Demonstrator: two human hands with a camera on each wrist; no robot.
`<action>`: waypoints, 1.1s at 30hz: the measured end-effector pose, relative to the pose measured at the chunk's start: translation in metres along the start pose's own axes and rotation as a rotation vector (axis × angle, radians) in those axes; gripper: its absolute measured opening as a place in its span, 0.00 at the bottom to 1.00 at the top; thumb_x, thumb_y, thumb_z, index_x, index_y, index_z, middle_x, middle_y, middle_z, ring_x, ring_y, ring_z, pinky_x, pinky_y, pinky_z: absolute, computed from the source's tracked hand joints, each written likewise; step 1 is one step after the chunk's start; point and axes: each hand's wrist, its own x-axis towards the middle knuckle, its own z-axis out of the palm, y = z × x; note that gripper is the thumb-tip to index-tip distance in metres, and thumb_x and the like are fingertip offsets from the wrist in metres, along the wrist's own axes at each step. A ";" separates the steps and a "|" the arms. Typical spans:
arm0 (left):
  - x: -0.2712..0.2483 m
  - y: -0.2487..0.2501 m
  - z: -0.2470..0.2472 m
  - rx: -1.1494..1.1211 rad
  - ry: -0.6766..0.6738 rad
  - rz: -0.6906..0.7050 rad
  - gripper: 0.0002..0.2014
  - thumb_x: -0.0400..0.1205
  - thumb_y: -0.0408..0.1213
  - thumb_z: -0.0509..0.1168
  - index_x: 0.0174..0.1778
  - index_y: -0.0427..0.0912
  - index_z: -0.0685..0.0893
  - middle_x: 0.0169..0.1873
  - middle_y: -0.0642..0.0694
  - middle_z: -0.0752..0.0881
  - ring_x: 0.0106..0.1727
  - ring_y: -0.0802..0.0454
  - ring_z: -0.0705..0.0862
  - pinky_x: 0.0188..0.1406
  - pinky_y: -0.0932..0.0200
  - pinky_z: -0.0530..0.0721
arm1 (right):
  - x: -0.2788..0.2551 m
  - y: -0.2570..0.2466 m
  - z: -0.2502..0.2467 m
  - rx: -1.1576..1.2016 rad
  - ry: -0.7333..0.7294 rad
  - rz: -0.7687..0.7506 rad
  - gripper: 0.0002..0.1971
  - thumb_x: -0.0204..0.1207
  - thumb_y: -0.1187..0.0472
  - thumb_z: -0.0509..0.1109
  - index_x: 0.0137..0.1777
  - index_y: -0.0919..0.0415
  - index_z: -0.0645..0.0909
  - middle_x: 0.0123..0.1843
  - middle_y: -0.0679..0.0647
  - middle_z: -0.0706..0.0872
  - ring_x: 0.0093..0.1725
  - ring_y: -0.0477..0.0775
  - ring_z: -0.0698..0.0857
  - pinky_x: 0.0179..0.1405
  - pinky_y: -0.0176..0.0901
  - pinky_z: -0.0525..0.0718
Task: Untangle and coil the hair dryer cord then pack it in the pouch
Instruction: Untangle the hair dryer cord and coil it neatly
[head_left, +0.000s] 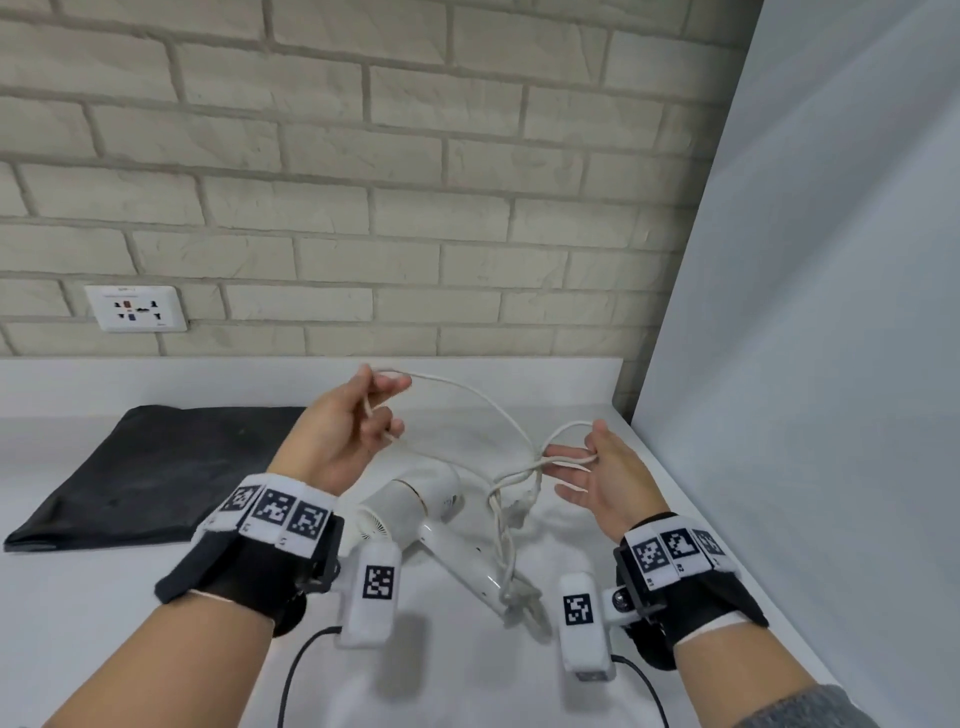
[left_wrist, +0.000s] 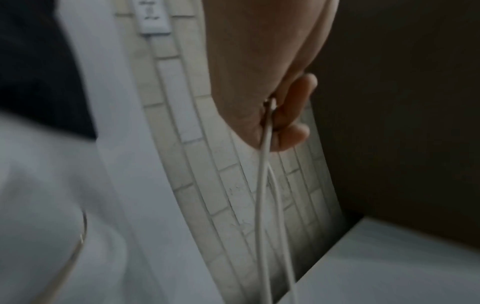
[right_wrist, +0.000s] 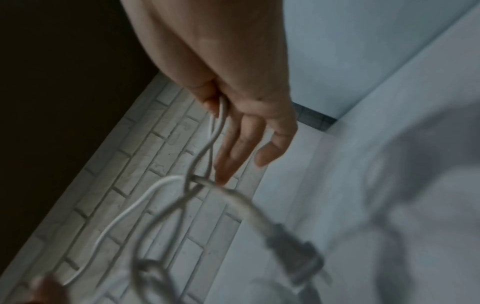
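Left hand (head_left: 353, 426) fingers pinch a cord (head_left: 467, 389) loop; right hand (head_left: 597, 467) pinches another at the knot. Hair dryer (head_left: 415, 504) lies on the counter (head_left: 104, 597), pouch (head_left: 156, 467) far left. Untangling underway; next, probably work the knot apart.

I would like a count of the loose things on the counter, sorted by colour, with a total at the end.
White: 2, the hair dryer and its cord, which both hands hold up.
Black: 1, the pouch, lying flat at the left.
Total: 3
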 end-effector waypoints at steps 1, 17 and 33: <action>0.002 -0.003 0.001 0.160 0.032 -0.003 0.16 0.87 0.38 0.50 0.37 0.39 0.77 0.43 0.44 0.85 0.11 0.61 0.66 0.22 0.64 0.83 | -0.001 0.000 0.002 0.019 -0.047 0.005 0.17 0.84 0.47 0.48 0.37 0.55 0.66 0.43 0.62 0.89 0.40 0.62 0.88 0.40 0.49 0.80; -0.004 -0.034 0.040 1.428 -0.325 0.362 0.10 0.84 0.38 0.58 0.44 0.40 0.83 0.37 0.43 0.84 0.26 0.56 0.77 0.29 0.64 0.78 | -0.011 -0.015 0.016 -0.220 -0.082 -0.164 0.14 0.84 0.51 0.50 0.41 0.54 0.72 0.38 0.58 0.84 0.37 0.56 0.84 0.36 0.45 0.80; 0.012 -0.045 0.031 1.156 -0.093 0.278 0.11 0.84 0.36 0.56 0.48 0.38 0.83 0.30 0.49 0.79 0.29 0.53 0.75 0.37 0.53 0.76 | -0.018 -0.029 0.009 0.128 -0.004 -0.082 0.18 0.83 0.63 0.55 0.30 0.63 0.67 0.27 0.60 0.73 0.17 0.55 0.83 0.18 0.38 0.83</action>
